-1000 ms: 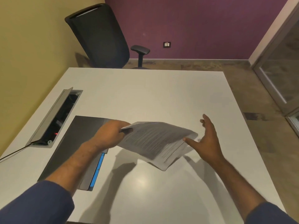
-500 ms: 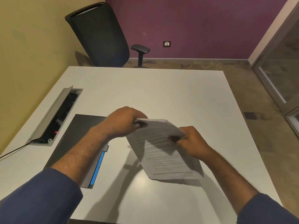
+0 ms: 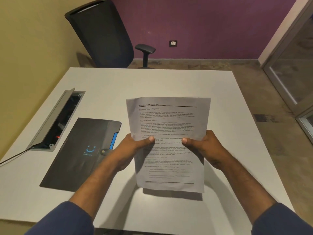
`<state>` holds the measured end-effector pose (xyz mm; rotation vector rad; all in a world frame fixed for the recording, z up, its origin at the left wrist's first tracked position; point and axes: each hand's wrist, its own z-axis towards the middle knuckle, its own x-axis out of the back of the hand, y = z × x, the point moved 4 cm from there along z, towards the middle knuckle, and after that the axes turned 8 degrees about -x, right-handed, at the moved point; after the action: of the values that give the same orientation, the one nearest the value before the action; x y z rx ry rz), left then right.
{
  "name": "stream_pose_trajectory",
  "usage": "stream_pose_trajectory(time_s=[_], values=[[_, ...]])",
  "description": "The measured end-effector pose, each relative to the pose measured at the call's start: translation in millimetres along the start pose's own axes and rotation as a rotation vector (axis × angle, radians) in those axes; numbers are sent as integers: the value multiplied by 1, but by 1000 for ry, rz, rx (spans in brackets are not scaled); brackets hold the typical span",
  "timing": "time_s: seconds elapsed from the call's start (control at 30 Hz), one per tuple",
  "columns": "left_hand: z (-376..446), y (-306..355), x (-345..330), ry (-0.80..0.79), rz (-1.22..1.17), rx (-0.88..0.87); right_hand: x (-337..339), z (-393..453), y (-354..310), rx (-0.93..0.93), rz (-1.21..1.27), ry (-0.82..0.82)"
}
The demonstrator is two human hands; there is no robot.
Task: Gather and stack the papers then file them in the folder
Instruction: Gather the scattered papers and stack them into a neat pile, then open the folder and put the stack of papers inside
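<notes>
White table (image 3: pixel 169 82), papers (image 3: pixel 167 124) upright lengthwise (heading farthest), both hands' grip

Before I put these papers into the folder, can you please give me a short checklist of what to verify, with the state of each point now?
1. Papers held by both hands, left hand and right hand: ok.
2. Sheet edges aligned: cannot tell; only the top page shows.
3. No loose sheets left on the table: ok.
4. Folder within reach, left of the papers: ok.
5. Folder open to receive papers: not ok; it lies closed.
</notes>
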<state>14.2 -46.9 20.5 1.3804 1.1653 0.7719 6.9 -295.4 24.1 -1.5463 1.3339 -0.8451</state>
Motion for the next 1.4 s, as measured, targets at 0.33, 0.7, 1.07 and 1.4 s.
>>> stream_pose_trajectory(time_s=[0.33, 0.7, 1.07, 1.4], values=[[-19, -18, -13, 373, 330, -382, -34, -15, 43, 310, -98, 360], [-25, -80, -12, 356, 354, -65, -54, -18, 91, 106, -60, 459], [-5, -41, 30, 160, 251, 45, -49, -5, 75, 24, -43, 426], [0, -61, 114, 68, 531, 237, -76, 45, 90, -261, -16, 320]])
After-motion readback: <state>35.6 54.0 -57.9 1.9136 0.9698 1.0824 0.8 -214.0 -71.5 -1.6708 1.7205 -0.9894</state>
